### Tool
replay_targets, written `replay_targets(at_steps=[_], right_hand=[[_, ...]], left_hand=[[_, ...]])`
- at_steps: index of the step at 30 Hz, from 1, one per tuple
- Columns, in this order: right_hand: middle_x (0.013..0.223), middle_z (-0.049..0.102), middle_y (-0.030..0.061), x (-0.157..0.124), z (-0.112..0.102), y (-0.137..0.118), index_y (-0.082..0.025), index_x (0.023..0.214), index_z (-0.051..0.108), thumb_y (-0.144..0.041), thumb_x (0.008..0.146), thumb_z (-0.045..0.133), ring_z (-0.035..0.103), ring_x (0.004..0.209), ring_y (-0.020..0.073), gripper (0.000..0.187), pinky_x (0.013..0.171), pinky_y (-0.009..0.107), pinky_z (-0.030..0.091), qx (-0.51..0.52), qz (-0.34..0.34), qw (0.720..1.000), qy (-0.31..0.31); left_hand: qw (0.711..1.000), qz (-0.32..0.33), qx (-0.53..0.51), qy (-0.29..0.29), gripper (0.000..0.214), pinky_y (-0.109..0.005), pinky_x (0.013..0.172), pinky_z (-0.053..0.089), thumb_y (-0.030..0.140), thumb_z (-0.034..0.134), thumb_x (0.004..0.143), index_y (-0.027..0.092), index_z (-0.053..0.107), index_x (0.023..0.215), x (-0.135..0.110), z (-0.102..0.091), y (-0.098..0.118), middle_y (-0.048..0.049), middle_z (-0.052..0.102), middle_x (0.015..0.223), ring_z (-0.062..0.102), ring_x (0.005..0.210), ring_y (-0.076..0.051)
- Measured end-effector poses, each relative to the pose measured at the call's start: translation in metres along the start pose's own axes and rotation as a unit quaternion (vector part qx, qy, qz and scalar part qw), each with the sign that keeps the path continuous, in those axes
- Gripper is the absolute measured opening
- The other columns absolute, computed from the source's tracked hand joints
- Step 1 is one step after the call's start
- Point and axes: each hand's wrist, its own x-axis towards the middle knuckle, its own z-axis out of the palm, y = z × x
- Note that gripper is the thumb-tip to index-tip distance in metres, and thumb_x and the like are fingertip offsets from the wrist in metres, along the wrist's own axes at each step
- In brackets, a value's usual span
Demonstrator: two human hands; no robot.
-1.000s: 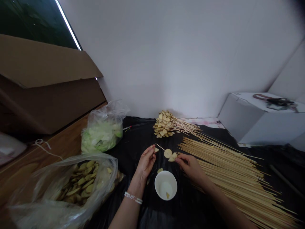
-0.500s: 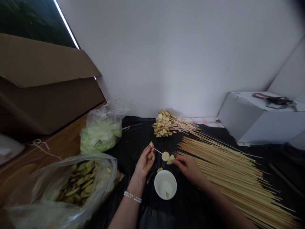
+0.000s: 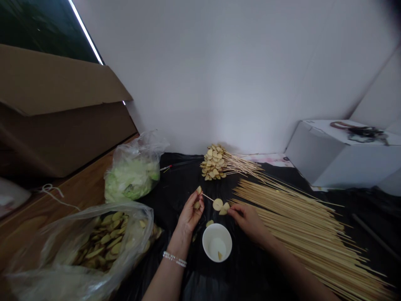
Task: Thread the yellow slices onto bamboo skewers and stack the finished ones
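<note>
My left hand (image 3: 191,213) is pinched on potato slices (image 3: 198,196), one at the fingertips and another in the palm. My right hand (image 3: 246,219) grips a thin bamboo skewer (image 3: 207,197) that carries two potato slices (image 3: 220,205). The skewer's tip points at the slice in my left fingertips. A small white cup (image 3: 217,242) stands on the black sheet just below both hands, with a scrap inside. One loose slice (image 3: 209,223) lies by the cup's rim.
A heap of bare skewers (image 3: 300,225) spreads to the right. Finished potato skewers (image 3: 216,163) lie piled by the wall. Clear bags of potato slices (image 3: 103,240) and of lettuce (image 3: 133,177) sit left. A cardboard box (image 3: 59,113) and a white box (image 3: 341,154) flank the work area.
My left hand lifted its slice up to the skewer tip, and both hands drifted slightly left. In the last half second almost nothing moved.
</note>
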Motion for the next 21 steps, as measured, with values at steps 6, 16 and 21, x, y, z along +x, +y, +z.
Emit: replay_targets(at_steps=[6,16,21], right_hand=[[0.062,0.06,-0.0007,0.0003,0.0029,0.0036,-0.019,0.066,0.062,-0.036,0.086,0.047,0.051,0.06,0.0134,0.03,0.058,0.024,0.032,0.003,0.0,1.0,-0.012],[0.063,0.061,-0.0004,0.0004,0.003,0.0041,-0.019,0.068,0.063,-0.037,0.086,0.047,0.051,0.061,0.0135,0.031,0.057,0.024,0.032,-0.012,0.007,1.0,-0.011],[0.064,0.063,0.0007,-0.0006,0.0028,0.0049,-0.018,0.068,0.064,-0.035,0.086,0.046,0.054,0.063,0.0147,0.031,0.06,0.025,0.034,-0.028,0.001,1.0,-0.006]], left_hand=[[1.0,0.023,0.016,-0.002,0.009,-0.013,0.049,0.051,0.006,0.057,0.084,0.012,0.064,0.085,0.0048,-0.005,-0.0014,-0.0053,0.069,0.081,0.062,0.058,-0.006],[0.999,0.038,0.029,0.004,0.012,-0.012,0.048,0.051,0.004,0.057,0.083,0.012,0.066,0.086,0.0043,-0.0052,-0.0015,-0.0069,0.07,0.082,0.062,0.055,-0.006],[0.995,0.069,0.062,0.022,0.009,-0.012,0.046,0.05,0.004,0.061,0.08,0.01,0.067,0.084,0.0027,-0.0032,-0.0027,-0.0082,0.071,0.082,0.061,0.054,-0.006]])
